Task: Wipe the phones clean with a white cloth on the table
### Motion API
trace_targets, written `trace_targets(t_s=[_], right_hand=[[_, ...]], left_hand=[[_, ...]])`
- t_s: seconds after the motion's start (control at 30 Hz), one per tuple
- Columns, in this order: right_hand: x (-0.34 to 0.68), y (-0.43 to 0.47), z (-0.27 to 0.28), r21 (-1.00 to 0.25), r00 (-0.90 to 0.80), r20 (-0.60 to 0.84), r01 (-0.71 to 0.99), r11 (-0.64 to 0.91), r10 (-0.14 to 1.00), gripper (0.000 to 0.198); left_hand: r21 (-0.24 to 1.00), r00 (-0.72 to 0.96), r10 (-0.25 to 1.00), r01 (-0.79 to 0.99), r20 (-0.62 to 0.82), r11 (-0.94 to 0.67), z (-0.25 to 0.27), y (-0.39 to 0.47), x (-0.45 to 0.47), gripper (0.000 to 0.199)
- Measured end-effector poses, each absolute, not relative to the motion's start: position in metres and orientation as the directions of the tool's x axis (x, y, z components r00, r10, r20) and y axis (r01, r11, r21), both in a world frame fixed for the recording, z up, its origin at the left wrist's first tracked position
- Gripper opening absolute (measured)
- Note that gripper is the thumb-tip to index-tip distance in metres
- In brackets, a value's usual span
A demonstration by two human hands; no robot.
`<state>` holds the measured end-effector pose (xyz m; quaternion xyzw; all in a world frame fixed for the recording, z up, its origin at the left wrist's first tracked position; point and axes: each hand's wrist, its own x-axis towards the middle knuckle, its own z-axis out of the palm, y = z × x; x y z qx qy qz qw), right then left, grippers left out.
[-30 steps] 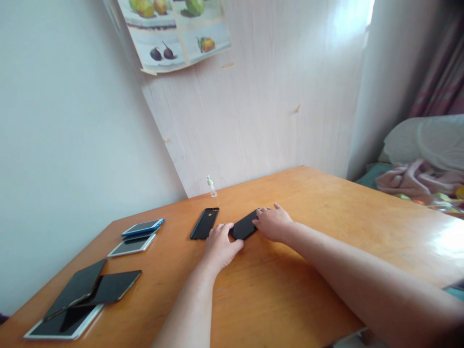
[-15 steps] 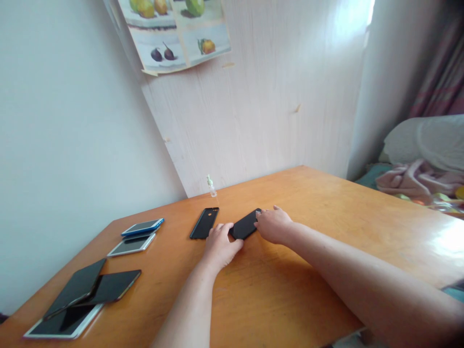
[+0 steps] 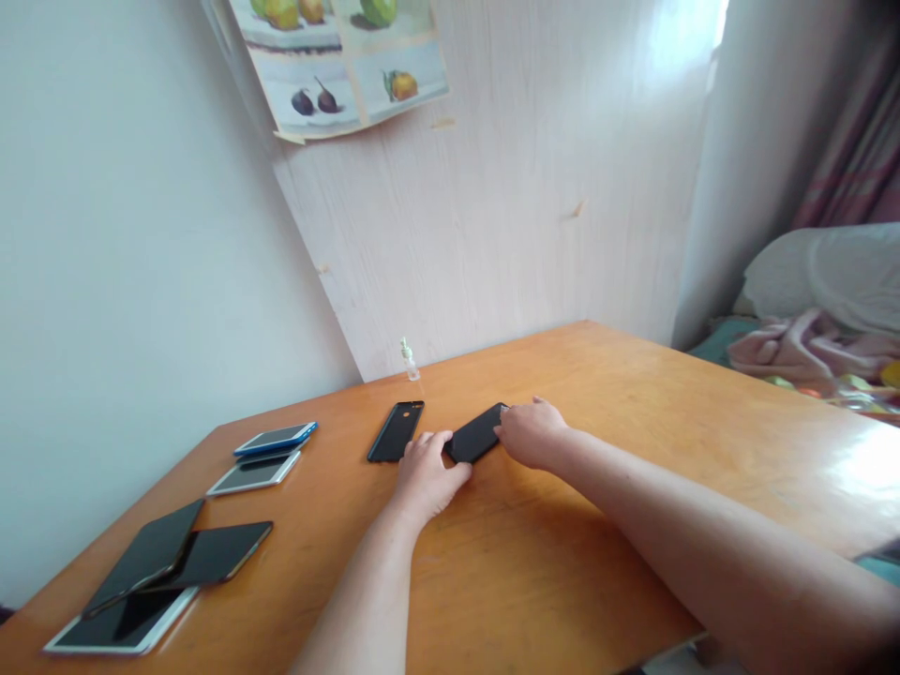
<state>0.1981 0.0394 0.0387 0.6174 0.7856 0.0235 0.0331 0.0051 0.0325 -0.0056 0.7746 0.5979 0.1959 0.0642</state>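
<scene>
A black phone (image 3: 478,433) lies on the table between my two hands, its dark face up and its length slanting away to the right. My left hand (image 3: 427,469) grips the near left end, with thumb and fingers on opposite edges. At the far right end, the curled fingers of my right hand (image 3: 532,433) are closed on the corner; a small pale spot shows by the fingertips, too small to make out. Just left of my left hand lies an empty black phone case (image 3: 397,431) with its inside up and a round camera hole near the top.
On the wooden table (image 3: 562,553), a blue-edged phone (image 3: 277,438) rests partly over a white phone (image 3: 253,472). Nearer left, dark tablets (image 3: 147,553) overlap a white-framed tablet (image 3: 119,626). A small clear pump bottle (image 3: 411,362) stands near the back edge.
My right hand's fingers have curled in slightly at the phone's far corner. My left hand and the phone stay in place.
</scene>
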Motion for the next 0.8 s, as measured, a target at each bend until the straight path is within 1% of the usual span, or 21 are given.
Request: trace_targets(t_s=[0.03,0.1,0.17,0.23,0.27,0.3,0.33,0.43,0.5,0.57,0.63,0.73,0.8], right_hand=[[0.198,0.040,0.038,0.081,-0.227,-0.021,0.970,0.228,0.974,0.037],[0.194,0.035,0.037,0.088,-0.281,-0.010,0.956,0.281,0.960,0.037],[0.187,0.027,0.035,0.102,-0.410,0.011,0.908,0.407,0.912,0.037],[0.181,0.019,0.033,0.121,-0.551,0.021,0.829,0.545,0.834,0.037],[0.180,0.018,0.033,0.125,-0.586,0.022,0.805,0.580,0.810,0.037],[0.180,0.018,0.033,0.124,-0.589,0.023,0.803,0.583,0.808,0.037],[0.182,0.019,0.033,0.119,-0.557,0.023,0.826,0.551,0.830,0.037],[0.192,0.030,0.036,0.105,-0.345,0.001,0.934,0.343,0.939,0.036],[0.197,0.034,0.038,0.110,-0.262,-0.031,0.958,0.264,0.965,0.035],[0.195,0.031,0.039,0.121,-0.288,-0.039,0.949,0.290,0.957,0.032],[0.189,0.023,0.039,0.139,-0.385,-0.032,0.912,0.385,0.922,0.031],[0.179,0.008,0.041,0.160,-0.554,-0.050,0.817,0.554,0.831,0.029],[0.179,0.006,0.042,0.154,-0.584,-0.063,0.795,0.586,0.809,0.030]], left_hand=[[0.334,0.205,0.953,0.902,0.224,-0.272,-0.006,0.032,0.005,0.052],[0.335,0.200,0.954,0.903,0.222,-0.267,-0.005,0.032,0.005,0.053],[0.337,0.200,0.955,0.903,0.219,-0.267,-0.004,0.031,0.005,0.053],[0.340,0.201,0.956,0.902,0.213,-0.265,-0.002,0.031,0.005,0.052],[0.339,0.202,0.957,0.903,0.209,-0.265,-0.002,0.031,0.006,0.051],[0.337,0.203,0.957,0.904,0.205,-0.264,-0.002,0.031,0.006,0.051],[0.334,0.203,0.958,0.905,0.205,-0.263,-0.001,0.031,0.006,0.050],[0.322,0.206,0.954,0.908,0.218,-0.269,-0.002,0.031,0.006,0.050],[0.319,0.208,0.951,0.907,0.228,-0.275,-0.003,0.031,0.006,0.051],[0.320,0.210,0.951,0.906,0.228,-0.277,-0.004,0.031,0.005,0.051],[0.326,0.209,0.951,0.904,0.226,-0.276,-0.004,0.031,0.005,0.051],[0.332,0.210,0.952,0.902,0.223,-0.277,-0.003,0.030,0.005,0.050],[0.331,0.209,0.953,0.903,0.220,-0.275,-0.002,0.030,0.006,0.050]])
